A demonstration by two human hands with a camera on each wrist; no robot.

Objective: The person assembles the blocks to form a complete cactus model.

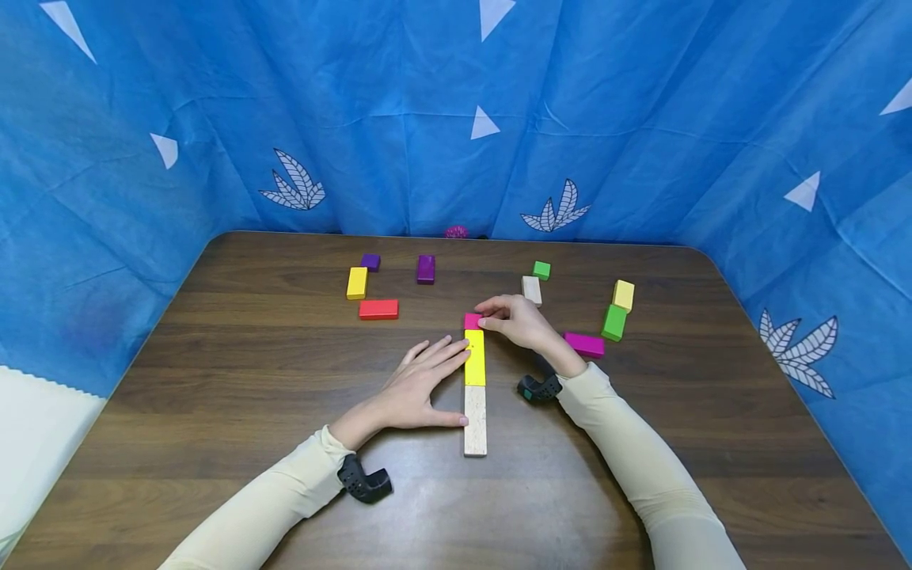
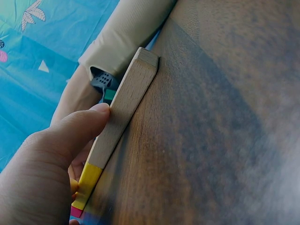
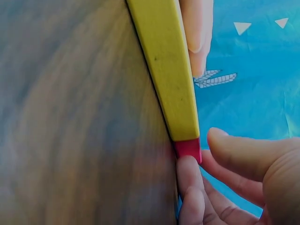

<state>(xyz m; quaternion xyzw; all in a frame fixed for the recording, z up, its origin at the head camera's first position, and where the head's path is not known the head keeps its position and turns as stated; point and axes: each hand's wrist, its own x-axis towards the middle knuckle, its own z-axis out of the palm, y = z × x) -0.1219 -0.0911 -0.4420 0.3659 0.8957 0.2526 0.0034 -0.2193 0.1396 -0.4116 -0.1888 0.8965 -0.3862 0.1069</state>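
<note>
Pink block (image 1: 472,321) sits at the far end of a row (image 1: 475,386), just left of your right hand (image 1: 520,320), which is nearer to it than your left hand (image 1: 420,386). The row runs from near to far: wood block (image 1: 475,423), yellow block (image 1: 475,364), pink block. Your right fingers curl round its far end; the right wrist view shows a gap by your thumb that the head view hides. Your left fingers are spread, touching the row's left side.
</note>
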